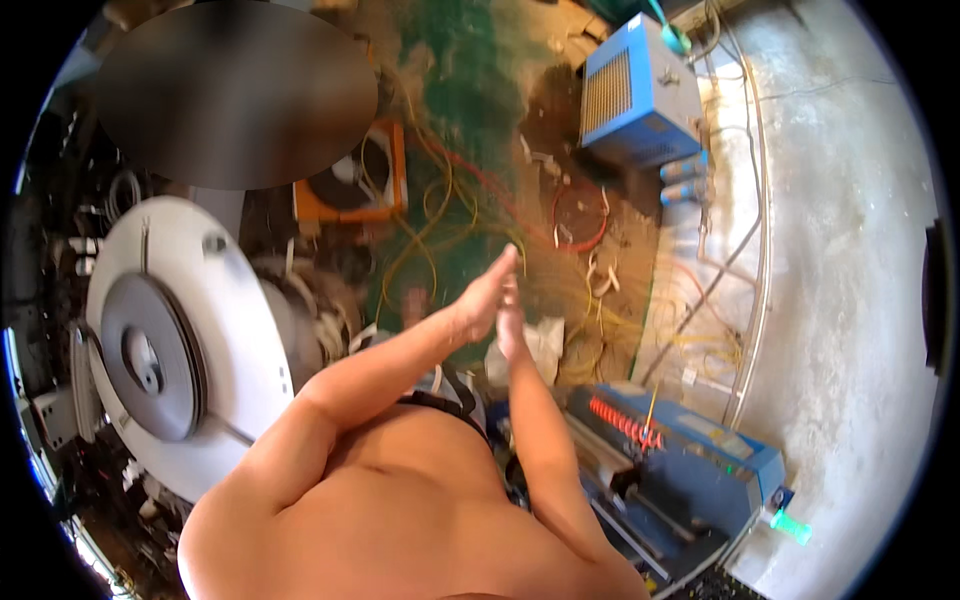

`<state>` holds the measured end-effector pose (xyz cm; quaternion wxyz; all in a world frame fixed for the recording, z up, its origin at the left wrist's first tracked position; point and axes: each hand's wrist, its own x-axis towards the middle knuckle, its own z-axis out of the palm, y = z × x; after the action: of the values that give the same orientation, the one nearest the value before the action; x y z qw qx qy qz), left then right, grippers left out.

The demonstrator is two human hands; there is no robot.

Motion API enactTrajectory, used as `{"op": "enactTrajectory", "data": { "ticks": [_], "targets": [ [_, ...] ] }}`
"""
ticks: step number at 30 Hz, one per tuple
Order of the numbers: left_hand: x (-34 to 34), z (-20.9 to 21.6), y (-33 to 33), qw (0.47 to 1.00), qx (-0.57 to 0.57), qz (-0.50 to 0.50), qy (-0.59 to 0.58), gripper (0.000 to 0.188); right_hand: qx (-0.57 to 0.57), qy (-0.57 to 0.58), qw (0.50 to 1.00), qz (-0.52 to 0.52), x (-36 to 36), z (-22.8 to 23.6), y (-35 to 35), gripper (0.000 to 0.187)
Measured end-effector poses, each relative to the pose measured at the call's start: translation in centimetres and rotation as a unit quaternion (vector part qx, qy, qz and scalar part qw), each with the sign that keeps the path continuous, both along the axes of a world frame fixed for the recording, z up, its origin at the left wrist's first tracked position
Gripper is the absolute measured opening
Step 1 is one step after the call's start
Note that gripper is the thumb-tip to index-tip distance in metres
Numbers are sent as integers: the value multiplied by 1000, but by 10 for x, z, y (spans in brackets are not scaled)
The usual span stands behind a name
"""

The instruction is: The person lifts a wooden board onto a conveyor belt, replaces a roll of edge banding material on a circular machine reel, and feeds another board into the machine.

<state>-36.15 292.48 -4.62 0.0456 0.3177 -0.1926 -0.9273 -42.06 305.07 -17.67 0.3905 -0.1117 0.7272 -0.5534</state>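
My left hand [485, 298] and my right hand [512, 318] are raised in front of me with the palms pressed flat together, fingers pointing up and away. Neither hand holds anything. Below them the floor is strewn with tangled yellow and red wires [560, 250]. A large white round machine housing with a grey disc [165, 340] stands at my left. A blue machine with a row of red parts [670, 460] stands at my lower right.
A blue box unit with a vent grille [640, 95] sits at the upper right beside a bare concrete floor [840, 280]. An orange frame [350, 180] lies further off. A green bottle [792, 525] stands by the blue machine. A white crumpled cloth [540, 345] lies near my hands.
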Motion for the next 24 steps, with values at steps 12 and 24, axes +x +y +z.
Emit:
{"op": "enactTrajectory", "data": {
  "ticks": [12, 24],
  "targets": [
    [-37, -49, -297, 774, -561, -90, -278, 38, 458, -147, 875, 55, -102, -75, 171, 35],
    [-2, -132, -432, 773, -234, -152, -570, 40, 209, 133, 958, 143, -494, 5, -432, 38]
  ]
}}
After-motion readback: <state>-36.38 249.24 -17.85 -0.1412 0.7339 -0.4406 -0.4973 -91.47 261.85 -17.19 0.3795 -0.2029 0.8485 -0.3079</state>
